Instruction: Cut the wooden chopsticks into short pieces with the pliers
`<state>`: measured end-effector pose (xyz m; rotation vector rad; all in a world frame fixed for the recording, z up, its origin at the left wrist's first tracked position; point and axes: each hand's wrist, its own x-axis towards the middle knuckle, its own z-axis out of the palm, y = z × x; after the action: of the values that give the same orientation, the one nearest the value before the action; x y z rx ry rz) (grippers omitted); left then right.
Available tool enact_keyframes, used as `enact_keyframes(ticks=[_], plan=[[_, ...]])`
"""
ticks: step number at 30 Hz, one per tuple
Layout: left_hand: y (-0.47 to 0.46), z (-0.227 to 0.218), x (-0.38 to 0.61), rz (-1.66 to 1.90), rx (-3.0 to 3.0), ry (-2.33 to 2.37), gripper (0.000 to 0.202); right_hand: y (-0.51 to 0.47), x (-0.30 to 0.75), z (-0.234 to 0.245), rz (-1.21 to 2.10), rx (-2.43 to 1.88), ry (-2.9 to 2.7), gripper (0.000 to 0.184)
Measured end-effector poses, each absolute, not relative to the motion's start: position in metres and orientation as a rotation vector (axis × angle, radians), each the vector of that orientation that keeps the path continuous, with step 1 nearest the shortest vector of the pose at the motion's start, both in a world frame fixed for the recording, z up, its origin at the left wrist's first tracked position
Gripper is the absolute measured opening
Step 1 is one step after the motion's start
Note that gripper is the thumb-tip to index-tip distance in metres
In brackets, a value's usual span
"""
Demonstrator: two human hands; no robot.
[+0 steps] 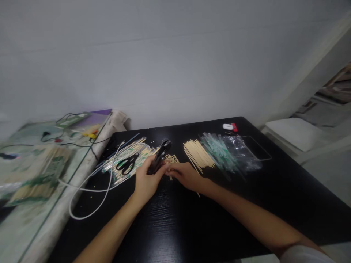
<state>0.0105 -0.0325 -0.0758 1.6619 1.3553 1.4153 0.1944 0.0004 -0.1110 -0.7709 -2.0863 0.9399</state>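
Note:
My left hand (pixel 146 178) is wrapped round a black hand tool (pixel 163 149), possibly a stapler or cutter; its exact kind is unclear. The fingertips of my right hand (pixel 186 175) are pinched together right beside my left thumb. What they hold, if anything, is too small to make out. Just behind and below the fingers lies a small heap of short wooden stick pieces (pixel 172 158). To the right is a pile of long thin wooden sticks (pixel 199 155), and a single stick end pokes out below my right wrist.
Black-handled scissors (pixel 127 163) lie on wrapped sticks (pixel 137 155) at the left, near a looped white cable (pixel 71 204). Green-printed plastic sleeves (pixel 219 149), clear plastic and a phone-like dark object (pixel 255 147) are at the right. A white case (pixel 227 126) lies behind them.

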Motion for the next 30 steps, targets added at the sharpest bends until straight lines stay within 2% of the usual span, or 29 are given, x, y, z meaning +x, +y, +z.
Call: enact_keyframes(ticks=[4, 8, 11, 16, 30], plan=[[-0.033, -0.077, 0.009, 1.394, 1.633, 1.323, 0.028, 0.0, 0.193, -0.106, 0.914, -0.823, -2.111, 0.01], [-0.035, -0.071, 0.009, 1.384, 1.64, 1.319, 0.025, -0.001, 0.191, -0.095, 0.919, -0.815, -2.059, 0.015], [-0.035, -0.07, 0.008, 1.385, 1.672, 1.343, 0.024, -0.002, 0.19, -0.089, 0.873, -0.821, -2.091, 0.013], [-0.034, -0.073, 0.005, 1.332, 1.666, 1.346, 0.021, -0.001, 0.19, -0.092, 0.922, -0.762, -2.111, 0.021], [-0.036, -0.047, -0.011, 1.186, 1.917, 1.398, 0.021, 0.001, 0.188, -0.097, 0.921, -0.807, -2.05, 0.024]])
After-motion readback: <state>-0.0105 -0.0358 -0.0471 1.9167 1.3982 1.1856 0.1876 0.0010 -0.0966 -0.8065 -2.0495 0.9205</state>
